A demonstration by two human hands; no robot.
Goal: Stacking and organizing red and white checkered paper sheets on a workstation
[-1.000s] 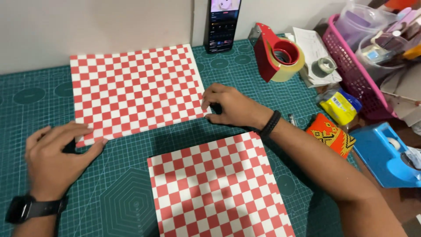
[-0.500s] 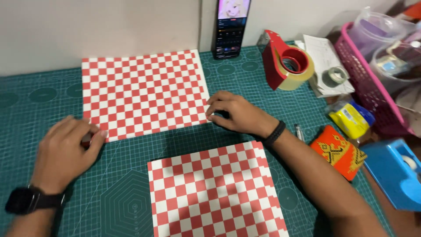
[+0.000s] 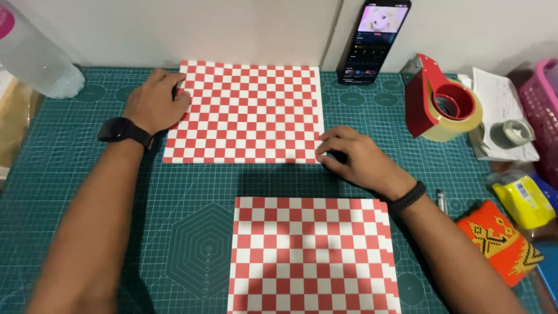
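Two red-and-white checkered paper sheets lie flat on a green cutting mat (image 3: 174,232). The far sheet (image 3: 247,110) sits near the wall. My left hand (image 3: 156,104) rests palm down at its upper left corner, fingers on the paper's edge. My right hand (image 3: 354,160) touches its lower right corner with curled fingertips. Neither hand lifts the paper. The near sheet (image 3: 311,256) lies in front of me, untouched, partly shaded by my right forearm. A dark watch is on my left wrist and a black band on my right.
A phone (image 3: 375,40) with a lit screen leans against the wall. A red tape dispenser (image 3: 442,107) stands right of the far sheet, then a small tape roll (image 3: 511,134) on papers, a yellow packet (image 3: 526,200) and an orange patterned pouch (image 3: 503,241). A clear bottle (image 3: 35,58) lies far left.
The far sheet now lies squarer to the wall. My left hand went from its lower left corner up to its upper left corner. My right hand stays at the lower right corner.
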